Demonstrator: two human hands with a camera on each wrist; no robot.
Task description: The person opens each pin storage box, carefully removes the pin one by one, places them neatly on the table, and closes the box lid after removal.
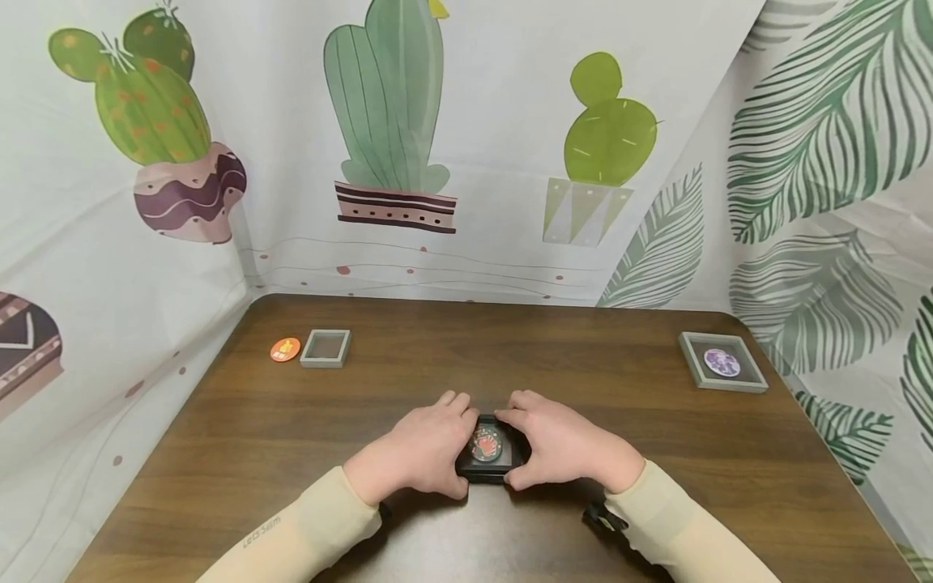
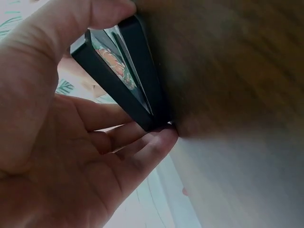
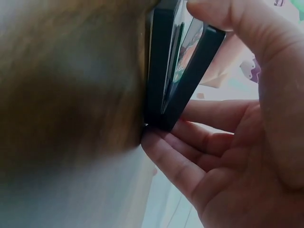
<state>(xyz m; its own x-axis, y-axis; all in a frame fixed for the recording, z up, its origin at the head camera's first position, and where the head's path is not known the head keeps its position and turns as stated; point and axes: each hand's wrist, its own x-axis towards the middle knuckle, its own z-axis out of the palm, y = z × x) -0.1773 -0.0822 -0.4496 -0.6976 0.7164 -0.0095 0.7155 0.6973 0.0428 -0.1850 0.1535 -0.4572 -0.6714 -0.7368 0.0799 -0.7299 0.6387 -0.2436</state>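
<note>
Both hands grip a small black display frame [image 1: 486, 476] on the wooden table, one at each side. Its two halves stand apart like a narrow V, joined at the far edge, with clear film inside. Between them sits a round dark token [image 1: 486, 444] with a red design. The left hand [image 1: 430, 445] has its thumb at the near corner and its fingers round the far one; in the left wrist view the frame [image 2: 142, 61] tilts between them. Mirroring it, the right hand [image 1: 557, 441] pinches the other side, its thumb at the near edge of the frame [image 3: 163, 57].
At the back left of the table [image 1: 510, 348] lie an orange round token [image 1: 285, 350] and a grey square frame [image 1: 325, 363]. A second grey frame [image 1: 729, 386] with a purple token [image 1: 722, 363] inside lies at the back right. Patterned cloth [image 1: 503, 162] hangs behind.
</note>
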